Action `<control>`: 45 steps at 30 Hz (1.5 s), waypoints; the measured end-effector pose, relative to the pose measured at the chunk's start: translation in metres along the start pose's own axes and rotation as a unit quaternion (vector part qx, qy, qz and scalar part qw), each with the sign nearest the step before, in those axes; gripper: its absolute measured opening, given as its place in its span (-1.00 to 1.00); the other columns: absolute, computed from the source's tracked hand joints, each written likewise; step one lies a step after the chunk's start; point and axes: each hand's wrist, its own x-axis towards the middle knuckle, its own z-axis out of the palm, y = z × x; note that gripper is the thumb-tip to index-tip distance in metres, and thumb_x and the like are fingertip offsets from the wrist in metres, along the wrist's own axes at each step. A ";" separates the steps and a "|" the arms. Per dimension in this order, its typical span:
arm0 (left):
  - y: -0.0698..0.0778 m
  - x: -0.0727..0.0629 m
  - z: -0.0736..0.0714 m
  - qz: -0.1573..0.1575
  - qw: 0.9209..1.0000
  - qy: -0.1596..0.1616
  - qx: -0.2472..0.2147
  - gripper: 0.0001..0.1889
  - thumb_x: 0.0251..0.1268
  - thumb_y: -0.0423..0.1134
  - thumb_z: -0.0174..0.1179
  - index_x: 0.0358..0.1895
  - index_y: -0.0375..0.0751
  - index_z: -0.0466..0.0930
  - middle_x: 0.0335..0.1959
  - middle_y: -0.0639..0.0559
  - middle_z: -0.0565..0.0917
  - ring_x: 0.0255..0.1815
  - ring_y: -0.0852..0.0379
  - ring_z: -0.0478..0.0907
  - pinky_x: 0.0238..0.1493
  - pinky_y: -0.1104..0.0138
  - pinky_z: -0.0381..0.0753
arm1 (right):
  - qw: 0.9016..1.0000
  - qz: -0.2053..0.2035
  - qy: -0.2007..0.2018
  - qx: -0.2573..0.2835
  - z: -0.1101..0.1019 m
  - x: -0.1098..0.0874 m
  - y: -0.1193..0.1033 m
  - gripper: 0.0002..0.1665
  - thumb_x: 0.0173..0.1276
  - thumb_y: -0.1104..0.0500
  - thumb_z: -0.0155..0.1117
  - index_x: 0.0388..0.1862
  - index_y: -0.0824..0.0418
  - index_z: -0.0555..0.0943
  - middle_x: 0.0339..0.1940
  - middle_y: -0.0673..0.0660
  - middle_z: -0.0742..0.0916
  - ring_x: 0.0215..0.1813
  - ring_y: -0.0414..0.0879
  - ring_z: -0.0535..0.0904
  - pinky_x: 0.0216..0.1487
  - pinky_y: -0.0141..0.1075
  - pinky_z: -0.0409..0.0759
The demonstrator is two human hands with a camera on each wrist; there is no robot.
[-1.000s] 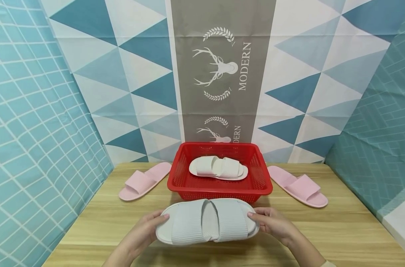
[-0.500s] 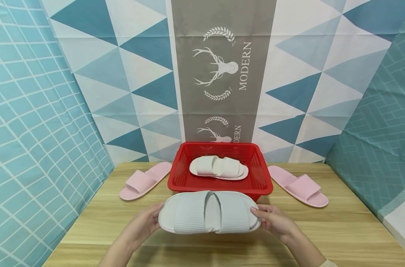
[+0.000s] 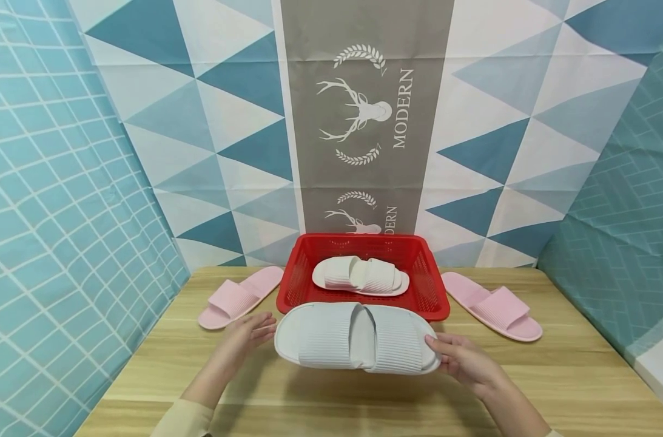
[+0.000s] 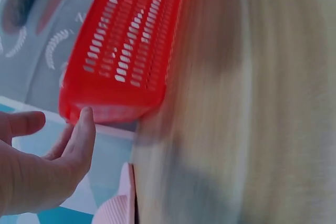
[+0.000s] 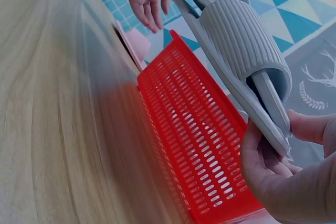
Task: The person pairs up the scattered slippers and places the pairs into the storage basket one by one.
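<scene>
Two grey slippers (image 3: 331,335), nested one into the other, are up off the table (image 3: 265,406), crosswise in front of the red basket (image 3: 426,273); from the head view we see them overlap its near side. Right hand (image 3: 469,365): pinching the pair at its right end, thumb on the upper face, fingers underneath, as we see best from the right wrist. Left hand (image 3: 242,340): just beside the other end, holding nothing; fingers loosely extended, a gap between them and the slippers in the right wrist view. We note a pale sleeve (image 3: 185,419) on that arm.

In the basket we count one white pair (image 3: 338,273), also nested, crosswise, straps up. Left pink slipper (image 3: 233,298) and right pink slipper (image 3: 503,309) lie on the table, one to each side of the basket, heel ends near it, strap ends slanting outward and toward us.

Behind, a backdrop (image 3: 252,149) of triangles, with deer prints (image 3: 372,111) on its grey band. Blue gridded cloth (image 3: 63,200) along our left, teal cloth (image 3: 626,200) along our right
</scene>
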 end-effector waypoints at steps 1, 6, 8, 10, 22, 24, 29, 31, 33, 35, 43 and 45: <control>0.000 0.005 -0.001 -0.002 1.000 0.003 -0.010 -0.48 0.48 -0.24 -0.06 0.27 -0.65 0.22 0.11 -0.34 0.60 -0.18 0.28 0.68 0.03 0.35 0.67 | 1.000 -0.002 -0.001 0.001 0.000 0.000 0.000 -0.80 0.52 0.14 -0.03 -0.08 0.05 0.57 -0.24 -0.15 0.76 -0.16 -0.32 0.68 -0.05 -0.43 0.66; 0.003 0.028 -0.005 -0.025 0.997 -0.002 -0.067 -0.47 0.48 -0.27 -0.09 0.33 -0.63 0.15 -0.08 -0.11 0.70 -0.22 0.26 0.69 -0.03 0.40 0.69 | 1.000 -0.002 0.005 0.002 -0.002 -0.002 0.000 -0.79 0.53 0.14 -0.04 -0.07 0.06 0.56 -0.24 -0.15 0.76 -0.16 -0.33 0.68 -0.04 -0.43 0.66; 0.004 0.035 -0.006 -0.033 0.996 -0.014 -0.079 -0.46 0.49 -0.27 -0.12 0.36 -0.62 0.11 -0.14 -0.03 0.70 -0.23 0.27 0.67 -0.02 0.40 0.68 | 1.000 0.001 0.005 -0.001 -0.002 -0.002 -0.001 -0.79 0.53 0.13 -0.05 -0.06 0.06 0.56 -0.24 -0.15 0.75 -0.16 -0.33 0.67 -0.04 -0.44 0.65; 0.005 0.041 -0.005 -0.038 0.995 -0.021 -0.084 -0.45 0.49 -0.27 -0.12 0.37 -0.62 0.11 -0.18 0.01 0.70 -0.24 0.29 0.66 -0.04 0.41 0.68 | 1.000 0.002 0.003 -0.003 -0.003 -0.003 -0.001 -0.78 0.53 0.13 -0.06 -0.06 0.06 0.56 -0.24 -0.16 0.75 -0.16 -0.34 0.67 -0.05 -0.44 0.65; 0.024 0.081 0.007 -0.048 0.998 -0.026 -0.015 -0.49 0.45 -0.22 -0.05 0.31 -0.53 0.26 -0.27 0.03 0.71 -0.32 0.30 0.62 -0.26 0.54 0.63 | 1.000 0.013 0.008 -0.003 -0.004 -0.009 -0.007 -0.79 0.52 0.11 -0.02 -0.07 0.04 0.58 -0.22 -0.15 0.76 -0.15 -0.33 0.68 -0.04 -0.43 0.66; 0.027 0.087 0.008 -0.051 0.998 -0.028 -0.011 -0.52 0.45 -0.22 -0.04 0.29 -0.51 0.29 -0.36 0.09 0.67 -0.36 0.31 0.60 -0.28 0.54 0.62 | 1.000 0.010 -0.001 -0.001 -0.004 -0.009 -0.007 -0.78 0.53 0.11 -0.04 -0.06 0.04 0.58 -0.21 -0.15 0.76 -0.14 -0.33 0.68 -0.04 -0.43 0.66; 0.033 0.098 0.009 -0.061 0.997 -0.037 0.000 -0.65 0.44 -0.25 -0.03 0.13 -0.46 0.37 -0.51 0.15 0.61 -0.51 0.38 0.51 -0.36 0.58 0.56 | 1.000 0.009 -0.008 0.000 -0.005 -0.010 -0.009 -0.76 0.54 0.12 -0.07 -0.05 0.03 0.58 -0.19 -0.15 0.76 -0.13 -0.32 0.68 -0.02 -0.42 0.66; 0.036 0.102 0.010 -0.065 0.997 -0.040 0.010 -0.69 0.44 -0.27 -0.04 0.09 -0.44 0.38 -0.53 0.16 0.61 -0.55 0.39 0.48 -0.38 0.58 0.54 | 1.000 0.009 -0.005 -0.003 -0.005 -0.011 -0.010 -0.76 0.54 0.11 -0.08 -0.05 0.04 0.57 -0.20 -0.14 0.76 -0.14 -0.33 0.68 -0.03 -0.43 0.66; 0.040 0.104 0.010 -0.070 0.996 -0.043 0.022 -0.69 0.43 -0.28 -0.04 0.08 -0.44 0.38 -0.53 0.15 0.60 -0.55 0.38 0.50 -0.38 0.58 0.56 | 1.000 0.008 -0.003 -0.007 -0.005 -0.010 -0.011 -0.76 0.54 0.12 -0.08 -0.04 0.05 0.57 -0.20 -0.15 0.76 -0.15 -0.33 0.68 -0.03 -0.43 0.65; 0.043 0.107 0.010 -0.073 0.996 -0.045 0.041 -0.65 0.42 -0.28 -0.01 0.13 -0.46 0.37 -0.46 0.11 0.63 -0.46 0.33 0.60 -0.32 0.53 0.64 | 1.000 0.008 0.000 -0.010 -0.005 -0.010 -0.013 -0.75 0.54 0.12 -0.08 -0.03 0.06 0.57 -0.20 -0.14 0.76 -0.15 -0.32 0.68 -0.03 -0.43 0.65; 0.052 0.116 0.013 -0.105 0.987 -0.050 0.110 -0.58 0.37 -0.29 0.09 0.19 -0.47 0.36 -0.14 -0.05 0.59 -0.12 0.11 0.64 0.09 0.29 0.65 | 1.000 0.014 0.002 -0.016 -0.006 -0.010 -0.016 -0.75 0.54 0.11 -0.07 -0.03 0.06 0.57 -0.20 -0.14 0.77 -0.15 -0.32 0.68 -0.04 -0.42 0.66; 0.053 0.117 0.012 -0.116 0.984 -0.055 0.120 -0.59 0.36 -0.29 0.10 0.18 -0.47 0.36 -0.12 -0.06 0.57 -0.09 0.08 0.63 0.12 0.27 0.64 | 1.000 0.014 0.002 -0.016 -0.006 -0.010 -0.017 -0.75 0.54 0.11 -0.08 -0.05 0.04 0.58 -0.21 -0.15 0.76 -0.16 -0.33 0.68 -0.04 -0.43 0.66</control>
